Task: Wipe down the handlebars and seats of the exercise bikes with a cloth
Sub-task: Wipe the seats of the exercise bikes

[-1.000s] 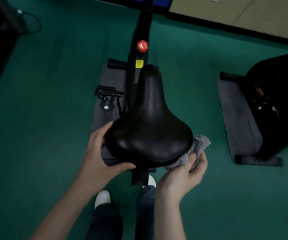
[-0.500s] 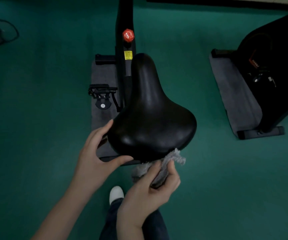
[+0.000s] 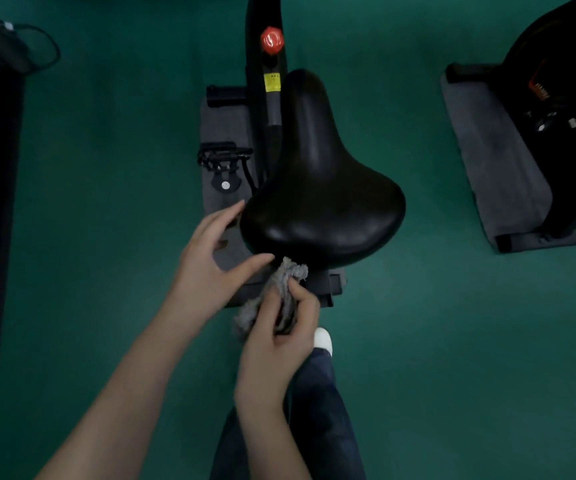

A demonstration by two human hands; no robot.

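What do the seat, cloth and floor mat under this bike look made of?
Seat: black, smooth, semi-gloss skin, likely vinyl or synthetic leather; soft highlights on its rounded rear.
Cloth: grey, fuzzy pile, probably microfibre or terry; it bunches limply.
Mat: grey, matte, felt or carpet-like; too dim to tell which.

yellow label [image 3: 272, 82] print too blurred

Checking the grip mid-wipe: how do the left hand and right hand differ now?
The left hand lies open by the seat; the right hand grips the grey cloth. The left hand is at the seat's left edge, the right hand below its rear edge. Both are bare.
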